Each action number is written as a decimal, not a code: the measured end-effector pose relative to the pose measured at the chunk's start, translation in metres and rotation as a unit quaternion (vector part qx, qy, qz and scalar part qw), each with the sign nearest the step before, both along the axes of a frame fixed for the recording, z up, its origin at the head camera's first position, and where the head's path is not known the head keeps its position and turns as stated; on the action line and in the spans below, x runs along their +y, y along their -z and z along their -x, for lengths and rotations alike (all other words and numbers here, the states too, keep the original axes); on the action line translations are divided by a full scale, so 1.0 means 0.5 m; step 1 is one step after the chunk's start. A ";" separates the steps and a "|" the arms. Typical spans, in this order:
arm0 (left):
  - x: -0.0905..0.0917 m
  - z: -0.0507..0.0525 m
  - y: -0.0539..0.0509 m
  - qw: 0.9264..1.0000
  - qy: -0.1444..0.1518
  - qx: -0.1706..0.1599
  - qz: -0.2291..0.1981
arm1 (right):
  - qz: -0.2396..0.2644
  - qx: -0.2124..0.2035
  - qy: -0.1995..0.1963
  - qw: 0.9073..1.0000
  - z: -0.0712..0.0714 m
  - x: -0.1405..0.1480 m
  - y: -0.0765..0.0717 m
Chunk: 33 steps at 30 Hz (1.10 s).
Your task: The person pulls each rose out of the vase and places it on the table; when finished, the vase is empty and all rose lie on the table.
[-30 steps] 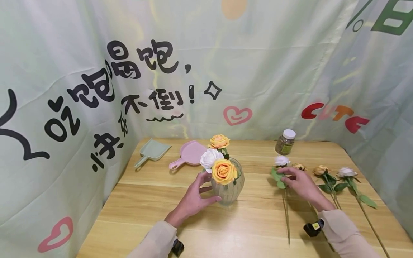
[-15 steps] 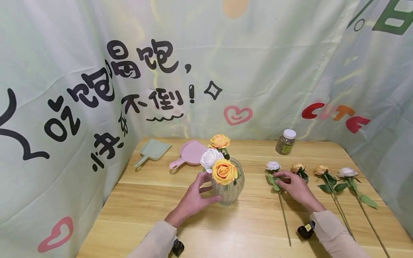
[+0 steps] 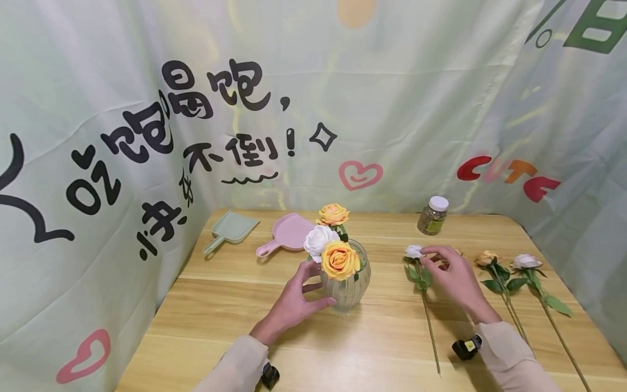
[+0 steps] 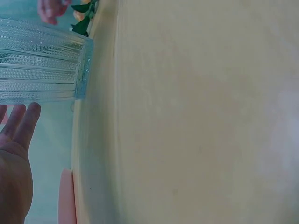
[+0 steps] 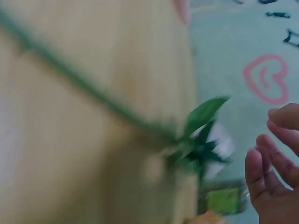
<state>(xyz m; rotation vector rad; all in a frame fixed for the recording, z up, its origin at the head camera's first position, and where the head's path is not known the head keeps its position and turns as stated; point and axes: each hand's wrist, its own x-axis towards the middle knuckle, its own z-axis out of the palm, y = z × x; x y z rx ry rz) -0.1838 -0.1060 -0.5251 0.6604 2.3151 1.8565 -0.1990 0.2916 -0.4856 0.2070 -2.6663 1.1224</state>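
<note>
On the desk (image 3: 215, 326), stem toward its near edge, a white rose (image 3: 413, 252) lies just left of the nearer, seemingly empty right hand (image 3: 456, 276), while the left hand (image 3: 297, 298) clasps the glass vase (image 3: 350, 294).

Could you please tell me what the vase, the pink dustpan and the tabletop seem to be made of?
The vase: probably glass, perhaps clear plastic; see-through, with glossy ribs.
The pink dustpan: likely moulded plastic, smooth, in one even colour.
The tabletop: wood or wood-look laminate; grain lines and soft sheen show.
</note>
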 end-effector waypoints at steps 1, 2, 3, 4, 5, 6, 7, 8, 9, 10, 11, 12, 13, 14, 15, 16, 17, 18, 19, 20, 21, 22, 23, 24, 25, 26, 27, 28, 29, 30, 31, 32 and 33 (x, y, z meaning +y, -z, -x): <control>0.000 0.000 0.000 1.000 0.000 0.000 0.000 | 0.006 0.009 -0.002 1.000 -0.001 -0.007 -0.010; 0.000 0.000 0.000 1.000 -0.001 0.001 0.000 | 0.021 0.012 -0.009 1.000 -0.002 -0.015 -0.022; 0.000 0.000 0.000 1.000 -0.001 0.001 0.000 | 0.036 0.016 -0.018 0.999 -0.005 -0.024 -0.033; 0.000 0.000 0.000 1.000 -0.001 0.002 0.000 | 0.059 0.018 -0.030 0.998 -0.008 -0.035 -0.045; 0.000 0.000 0.000 1.000 -0.001 0.003 0.000 | 0.083 0.019 -0.049 0.995 -0.013 -0.046 -0.057; 0.000 0.001 0.000 1.000 -0.001 0.004 0.001 | 0.106 0.020 -0.069 0.992 -0.018 -0.058 -0.069; 0.000 0.001 0.000 1.000 -0.001 0.005 0.001 | 0.130 0.022 -0.090 0.987 -0.023 -0.071 -0.081; 0.000 0.001 0.000 1.000 0.000 0.006 0.001 | 0.152 0.024 -0.112 0.982 -0.029 -0.086 -0.093; 0.000 0.001 -0.001 1.000 0.000 0.006 0.001 | 0.167 0.031 -0.134 0.976 -0.035 -0.101 -0.104; -0.001 0.001 -0.001 1.000 0.001 0.006 0.001 | 0.179 0.035 -0.156 0.971 -0.041 -0.116 -0.113; -0.001 0.002 0.000 1.000 0.001 0.007 0.000 | 0.185 0.041 -0.178 0.966 -0.047 -0.131 -0.123; -0.001 0.002 0.000 1.000 0.001 0.007 -0.001 | 0.189 0.048 -0.198 0.961 -0.053 -0.147 -0.131; -0.001 0.002 0.000 1.000 0.001 0.007 -0.002 | 0.191 0.055 -0.216 0.956 -0.058 -0.162 -0.139; -0.001 0.002 0.000 1.000 0.001 0.008 -0.002 | 0.190 0.063 -0.233 0.952 -0.063 -0.177 -0.145; -0.001 0.002 0.001 1.000 0.002 0.008 -0.002 | 0.183 0.072 -0.248 0.949 -0.067 -0.191 -0.150; -0.001 0.002 0.001 1.000 0.002 0.010 -0.002 | 0.172 0.083 -0.257 0.947 -0.071 -0.203 -0.154; -0.001 0.003 0.001 1.000 0.003 0.013 -0.001 | 0.158 0.097 -0.268 0.946 -0.074 -0.215 -0.157; -0.002 0.002 0.002 1.000 0.003 0.015 -0.001 | 0.142 0.110 -0.275 0.944 -0.076 -0.226 -0.159; -0.002 0.002 0.002 1.000 0.004 0.017 0.000 | 0.127 0.120 -0.281 0.944 -0.077 -0.236 -0.161; -0.001 0.002 0.003 1.000 0.005 0.020 0.001 | 0.112 0.127 -0.284 0.944 -0.078 -0.245 -0.162; -0.001 0.002 0.003 1.000 0.006 0.021 0.001 | 0.096 0.132 -0.285 0.944 -0.078 -0.253 -0.162; -0.001 0.002 0.003 1.000 0.006 0.021 0.000 | 0.084 0.135 -0.286 0.945 -0.078 -0.259 -0.163; 0.000 0.001 0.003 1.000 0.006 0.021 -0.001 | 0.077 0.132 -0.288 0.945 -0.077 -0.265 -0.162; 0.000 0.001 0.003 1.000 0.005 0.021 -0.002 | 0.071 0.127 -0.287 0.947 -0.076 -0.271 -0.163; 0.001 0.001 0.002 1.000 0.006 0.020 -0.003 | 0.063 0.126 -0.285 0.948 -0.075 -0.275 -0.163; 0.002 0.001 0.002 1.000 0.005 0.019 -0.004 | 0.053 0.129 -0.283 0.949 -0.074 -0.278 -0.163; 0.002 0.000 0.001 1.000 0.005 0.018 -0.005 | 0.043 0.135 -0.283 0.949 -0.073 -0.281 -0.163; 0.002 0.000 0.000 1.000 0.005 0.018 -0.006 | 0.035 0.140 -0.284 0.948 -0.072 -0.283 -0.164; 0.002 0.000 0.000 1.000 0.006 0.018 -0.006 | 0.027 0.146 -0.285 0.947 -0.072 -0.285 -0.165; 0.002 0.000 -0.001 1.000 0.006 0.018 -0.006 | 0.020 0.153 -0.287 0.945 -0.072 -0.287 -0.166; 0.002 0.000 -0.002 1.000 0.007 0.017 -0.005 | 0.014 0.157 -0.290 0.944 -0.072 -0.288 -0.167; 0.002 0.000 -0.002 1.000 0.008 0.018 -0.005 | 0.010 0.158 -0.293 0.943 -0.072 -0.289 -0.169; 0.001 0.000 -0.002 1.000 0.009 0.021 -0.006 | 0.006 0.157 -0.296 0.942 -0.071 -0.290 -0.170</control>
